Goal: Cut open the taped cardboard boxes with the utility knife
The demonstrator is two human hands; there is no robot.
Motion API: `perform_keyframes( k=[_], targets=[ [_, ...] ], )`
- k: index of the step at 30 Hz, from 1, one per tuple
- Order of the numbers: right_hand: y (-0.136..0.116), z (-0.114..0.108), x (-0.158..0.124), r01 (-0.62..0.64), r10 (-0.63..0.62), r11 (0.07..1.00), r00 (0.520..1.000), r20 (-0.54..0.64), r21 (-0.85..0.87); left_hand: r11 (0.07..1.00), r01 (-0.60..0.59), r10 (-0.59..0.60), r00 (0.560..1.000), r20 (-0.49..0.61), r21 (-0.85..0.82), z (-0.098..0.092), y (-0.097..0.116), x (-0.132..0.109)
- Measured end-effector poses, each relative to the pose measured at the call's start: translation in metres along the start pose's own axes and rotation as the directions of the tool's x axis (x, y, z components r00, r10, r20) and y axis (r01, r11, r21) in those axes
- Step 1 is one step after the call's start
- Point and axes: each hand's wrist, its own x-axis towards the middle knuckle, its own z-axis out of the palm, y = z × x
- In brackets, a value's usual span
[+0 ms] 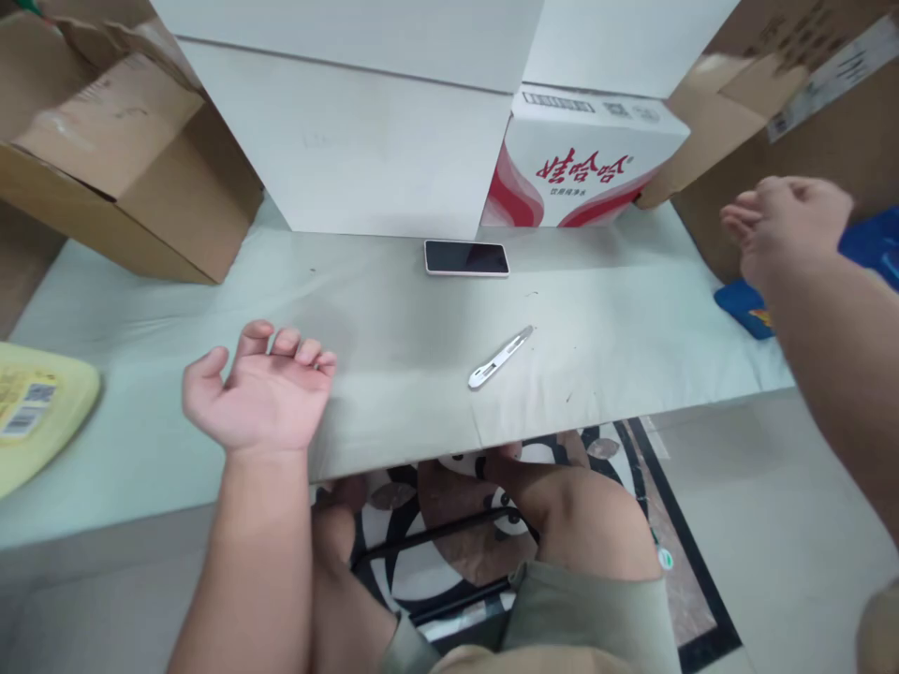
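Observation:
My left hand (261,388) lies palm up on the pale cloth-covered table (393,337), fingers loosely curled and holding nothing. My right hand (783,223) is raised at the far right, beside a brown cardboard box (793,112), with its fingers curled into a loose fist; nothing shows in it. A small white-handled blade tool (500,358) lies on the table between the hands, closer to the front edge. A phone (466,257) with a dark screen lies flat farther back.
A large white box (365,140) and a white carton with red lettering (582,159) stand at the back. An open cardboard box (119,159) sits at the back left, a yellow package (35,412) at the left edge, a blue item (744,307) at the right. My knees (582,505) show below the table edge.

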Motion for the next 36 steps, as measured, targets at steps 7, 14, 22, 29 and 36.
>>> perform_keyframes(
  k=[7, 14, 22, 29, 36],
  targets=[
    [0.015, 0.027, -0.016, -0.111, 0.121, 0.989, 0.987, -0.105, 0.095, 1.0, -0.003, 0.003, 0.997, 0.073, 0.001, -0.008, 0.005, 0.003],
    [-0.028, 0.092, -0.051, -0.172, 0.169, 0.985, 0.969, 0.18, 0.001, 0.989, 0.018, -0.009, 0.998, 0.063, -0.144, -0.017, 0.016, -0.012],
    [-0.141, 0.252, -0.115, 0.594, -0.389, 0.8, 0.624, 0.678, -0.088, 0.955, 0.006, 0.036, 0.99, 0.135, -0.297, -0.036, 0.037, -0.013],
    [-0.265, 0.391, -0.153, 0.859, -0.679, 0.512, 0.389, 0.622, 0.021, 0.946, -0.022, 0.065, 0.99, 0.122, -0.325, -0.051, 0.058, -0.011],
    [-0.297, 0.425, -0.136, 0.897, -0.662, 0.442, 0.351, 0.662, -0.033, 0.964, -0.069, 0.098, 0.99, 0.1, -0.258, -0.058, 0.065, -0.011]
  ],
)
